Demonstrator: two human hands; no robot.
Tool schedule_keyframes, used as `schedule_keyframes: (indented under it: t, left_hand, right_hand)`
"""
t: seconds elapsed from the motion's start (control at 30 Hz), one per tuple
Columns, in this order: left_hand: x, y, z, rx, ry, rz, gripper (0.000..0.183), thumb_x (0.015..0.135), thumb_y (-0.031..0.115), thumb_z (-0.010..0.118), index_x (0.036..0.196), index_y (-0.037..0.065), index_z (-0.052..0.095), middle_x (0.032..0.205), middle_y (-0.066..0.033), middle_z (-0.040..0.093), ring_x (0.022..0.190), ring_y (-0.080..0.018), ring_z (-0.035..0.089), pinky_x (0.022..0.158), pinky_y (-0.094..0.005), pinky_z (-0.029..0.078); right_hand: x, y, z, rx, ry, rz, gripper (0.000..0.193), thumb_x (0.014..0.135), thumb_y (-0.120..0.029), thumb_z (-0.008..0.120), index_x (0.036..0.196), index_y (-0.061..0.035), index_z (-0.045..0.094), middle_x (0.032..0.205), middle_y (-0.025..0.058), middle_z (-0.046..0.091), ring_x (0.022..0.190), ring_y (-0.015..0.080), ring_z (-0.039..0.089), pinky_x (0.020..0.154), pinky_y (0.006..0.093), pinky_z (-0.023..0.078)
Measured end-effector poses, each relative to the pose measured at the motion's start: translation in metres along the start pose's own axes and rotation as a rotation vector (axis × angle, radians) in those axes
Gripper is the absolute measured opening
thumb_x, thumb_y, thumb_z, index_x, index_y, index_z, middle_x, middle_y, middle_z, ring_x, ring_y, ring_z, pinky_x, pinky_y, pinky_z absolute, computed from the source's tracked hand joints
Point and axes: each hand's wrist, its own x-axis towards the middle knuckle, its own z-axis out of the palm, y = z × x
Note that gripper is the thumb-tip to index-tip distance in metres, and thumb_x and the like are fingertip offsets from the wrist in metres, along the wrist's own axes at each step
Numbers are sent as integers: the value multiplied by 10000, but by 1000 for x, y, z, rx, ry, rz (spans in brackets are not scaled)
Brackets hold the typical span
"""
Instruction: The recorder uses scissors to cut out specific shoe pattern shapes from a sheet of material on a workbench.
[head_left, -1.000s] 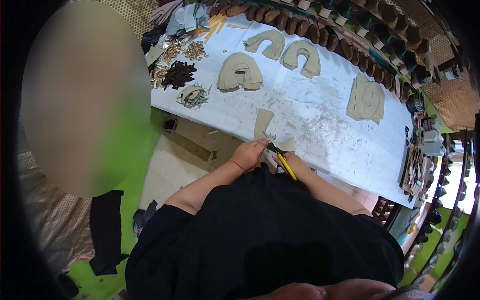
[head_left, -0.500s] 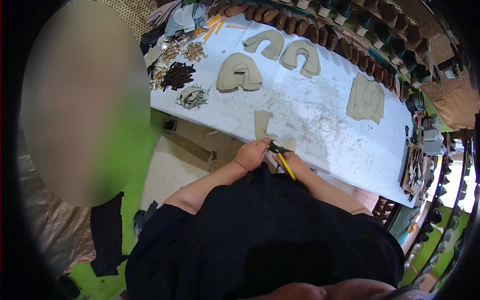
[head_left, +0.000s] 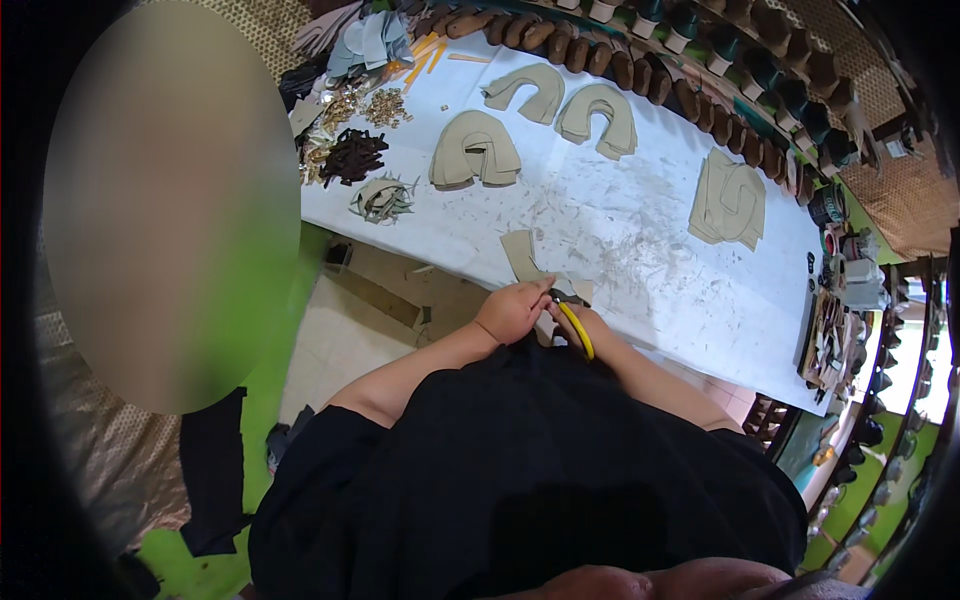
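At the near edge of the table my left hand (head_left: 513,311) is closed on a curved beige shoe-upper piece (head_left: 519,256). One arm of the piece reaches away over the tabletop, and a paler end (head_left: 581,289) shows beside my right hand. My right hand (head_left: 588,328) is wrapped round yellow-handled scissors (head_left: 578,332). Their dark blades point toward the piece by my left fingertips; the blade tips are hidden there. Both hands are close together, just in front of my dark shirt.
Stacks of curved beige pieces (head_left: 476,150) lie across the white table (head_left: 620,250), another stack (head_left: 730,200) at right. Far left are dark strips (head_left: 354,157), small gold parts (head_left: 387,108) and thin offcuts (head_left: 384,199). Brown shoe lasts (head_left: 600,57) line the back edge.
The beige piece has turned, its far arm now leaning left. The scissors' yellow handle has swung more upright in my right hand, and my left hand has shifted slightly right.
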Motion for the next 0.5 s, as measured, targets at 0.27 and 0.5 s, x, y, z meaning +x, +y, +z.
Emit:
schedule_keyframes:
  t: [0.27,0.5]
  left_hand:
    - [4,-48,-13,257,104,377,619,765,134,728,1350,82,533,1351,-137,573,1221,-319,569,1026,-398,463]
    - [30,-68,-18,286,161,342,414,832,49,602,1243,91,627,1181,-105,677,1121,-286,640,960,-406,512]
  right_hand:
    - [-14,-18,-23,875,-384,357,551,960,-670,414,940,-130,522,549,-36,338,405,88,279,384,256,255]
    - [-9,-30,-46,944,-460,366,543,954,-672,429,896,-137,508,529,-50,309,383,69,228,365,232,208]
